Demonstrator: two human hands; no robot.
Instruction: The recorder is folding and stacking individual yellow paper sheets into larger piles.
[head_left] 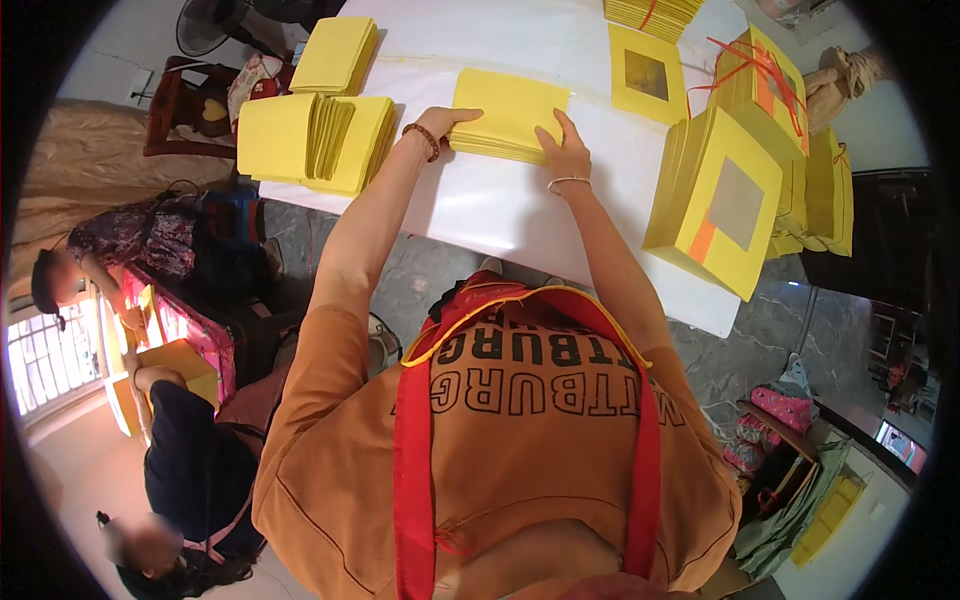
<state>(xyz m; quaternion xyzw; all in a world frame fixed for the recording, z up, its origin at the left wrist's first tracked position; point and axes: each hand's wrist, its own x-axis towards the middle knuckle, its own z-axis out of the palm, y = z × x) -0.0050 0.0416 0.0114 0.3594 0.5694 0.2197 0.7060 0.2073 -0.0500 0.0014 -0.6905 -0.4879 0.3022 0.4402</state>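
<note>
A stack of yellow paper (508, 97) lies before me on the white-covered table (450, 215). My left hand (440, 122) grips its left edge, thumb over the top and the other fingers mostly hidden at the side. At the right end, my right hand (567, 152) clasps the near corner, its thumb on top and a finger along the side edge. The layered sheet edges show along the near side, slightly uneven.
More yellow paper stacks (273, 137) stand at the table's left. On the right are yellow bundles (735, 195) with grey squares, one tied with red string (760, 70). Two people sit at the left, one in dark clothes (195, 455), near a yellow pile (185, 368).
</note>
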